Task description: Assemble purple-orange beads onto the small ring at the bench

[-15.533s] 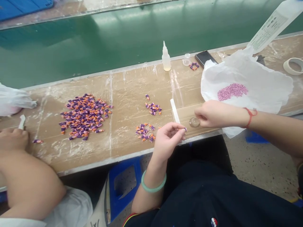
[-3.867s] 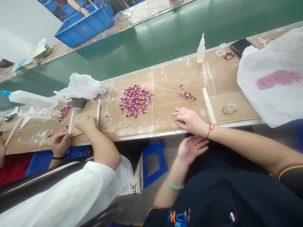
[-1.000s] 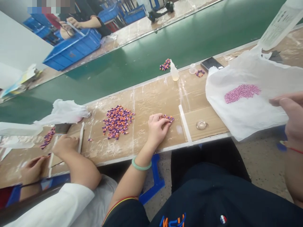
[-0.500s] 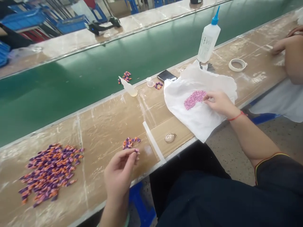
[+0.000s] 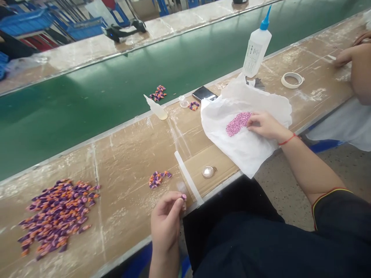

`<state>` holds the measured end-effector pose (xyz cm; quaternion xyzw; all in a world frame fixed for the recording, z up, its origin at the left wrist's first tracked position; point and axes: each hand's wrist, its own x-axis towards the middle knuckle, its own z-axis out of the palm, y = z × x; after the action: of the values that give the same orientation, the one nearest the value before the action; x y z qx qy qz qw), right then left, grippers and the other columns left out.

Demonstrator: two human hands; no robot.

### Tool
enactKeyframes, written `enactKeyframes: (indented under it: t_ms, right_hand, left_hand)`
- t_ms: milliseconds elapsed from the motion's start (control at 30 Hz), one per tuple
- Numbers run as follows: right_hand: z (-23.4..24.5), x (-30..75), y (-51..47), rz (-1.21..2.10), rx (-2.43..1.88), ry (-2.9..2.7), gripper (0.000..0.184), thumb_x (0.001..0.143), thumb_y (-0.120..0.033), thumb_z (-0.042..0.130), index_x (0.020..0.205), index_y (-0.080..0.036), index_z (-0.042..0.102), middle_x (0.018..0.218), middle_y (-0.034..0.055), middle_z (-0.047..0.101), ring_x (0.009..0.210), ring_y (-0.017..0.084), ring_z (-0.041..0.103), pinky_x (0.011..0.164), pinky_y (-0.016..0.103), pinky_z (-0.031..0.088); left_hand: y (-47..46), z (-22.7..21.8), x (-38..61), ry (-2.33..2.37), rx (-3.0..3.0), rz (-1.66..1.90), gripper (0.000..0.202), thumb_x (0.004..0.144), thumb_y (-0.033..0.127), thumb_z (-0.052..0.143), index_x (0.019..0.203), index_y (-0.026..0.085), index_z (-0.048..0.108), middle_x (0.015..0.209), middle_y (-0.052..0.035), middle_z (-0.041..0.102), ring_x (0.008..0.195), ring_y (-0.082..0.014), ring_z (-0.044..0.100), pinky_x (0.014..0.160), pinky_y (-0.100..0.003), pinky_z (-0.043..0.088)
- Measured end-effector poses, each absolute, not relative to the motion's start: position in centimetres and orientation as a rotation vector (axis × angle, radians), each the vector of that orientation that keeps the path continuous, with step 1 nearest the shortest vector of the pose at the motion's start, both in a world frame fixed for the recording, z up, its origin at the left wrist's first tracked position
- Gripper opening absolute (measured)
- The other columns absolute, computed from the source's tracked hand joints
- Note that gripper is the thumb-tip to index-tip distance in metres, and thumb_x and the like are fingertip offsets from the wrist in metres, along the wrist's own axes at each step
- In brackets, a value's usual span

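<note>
My left hand (image 5: 168, 216) is closed in a pinch near the table's front edge. Between its thumb and forefinger is a small purple-and-pink piece (image 5: 183, 197). My right hand (image 5: 265, 124) has its fingers pinched together at the right end of a patch of tiny pink beads (image 5: 237, 123). Anything between those fingertips is too small to make out. The beads lie on a crumpled white sheet (image 5: 223, 144). Close beyond my left hand sits a small cluster of purple-and-orange pieces (image 5: 158, 179). A little round clear dish (image 5: 208, 172) stands between my hands.
A large heap of purple-and-orange pieces (image 5: 58, 216) covers the left. Along the green belt (image 5: 116, 81) are a small squeeze bottle (image 5: 156, 108), a phone (image 5: 204, 94) and a tall blue-tipped bottle (image 5: 256, 52). A tape roll (image 5: 292, 80) lies near another person's arm (image 5: 359, 73).
My left hand has moved right and toward the front edge, away from the small cluster, still pinching the piece. My right hand has shifted slightly left at the beads.
</note>
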<state>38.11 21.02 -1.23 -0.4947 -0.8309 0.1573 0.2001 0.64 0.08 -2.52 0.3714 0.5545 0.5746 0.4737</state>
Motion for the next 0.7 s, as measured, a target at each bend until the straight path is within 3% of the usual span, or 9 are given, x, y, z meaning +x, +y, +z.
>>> enactKeyframes:
  t_ms: [267,400,500,700]
  right_hand:
    - [-1.1,37.3,20.8,0.311,-1.359,-2.406,0.014,0.083,-0.019,0.051,0.071,-0.018,0.058,0.085,0.0127,0.06,0.084,0.027,0.051,0.083,0.044,0.043]
    - [-0.1,36.1,19.0,0.262,-1.333,-2.354,0.012,0.086,-0.018,0.05,0.075,-0.02,0.055,0.087,0.012,0.059,0.091,0.029,0.051,0.089,0.048,0.041]
    - [2.1,33.7,16.1,0.331,-1.091,-2.305,0.01,0.093,-0.02,0.051,0.083,-0.02,0.053,0.093,0.0081,0.059,0.094,0.024,0.054,0.092,0.045,0.042]
    - [6.8,28.8,11.0,0.452,-0.667,-2.308,0.01,0.094,-0.015,0.053,0.085,-0.02,0.052,0.09,0.006,0.054,0.091,0.021,0.051,0.082,0.038,0.041]
  left_hand:
    - [0.2,-2.1,1.4,1.297,0.931,1.393,0.018,0.074,0.035,0.082,0.071,0.019,0.075,0.065,-0.0028,0.065,0.052,-0.0097,0.053,0.048,-0.02,0.045]
    - [0.8,-1.2,2.4,1.255,0.967,1.422,0.019,0.077,0.036,0.08,0.069,0.019,0.073,0.059,-0.0014,0.062,0.049,-0.0097,0.05,0.046,-0.02,0.04]
    - [1.8,0.3,3.9,1.219,1.132,1.349,0.016,0.082,0.033,0.076,0.073,0.02,0.074,0.065,-0.0029,0.065,0.053,-0.0115,0.053,0.05,-0.023,0.043]
    - [4.6,3.8,8.4,1.141,1.413,1.26,0.009,0.086,0.027,0.072,0.083,0.02,0.077,0.073,-0.0046,0.071,0.067,-0.0155,0.063,0.063,-0.027,0.049]
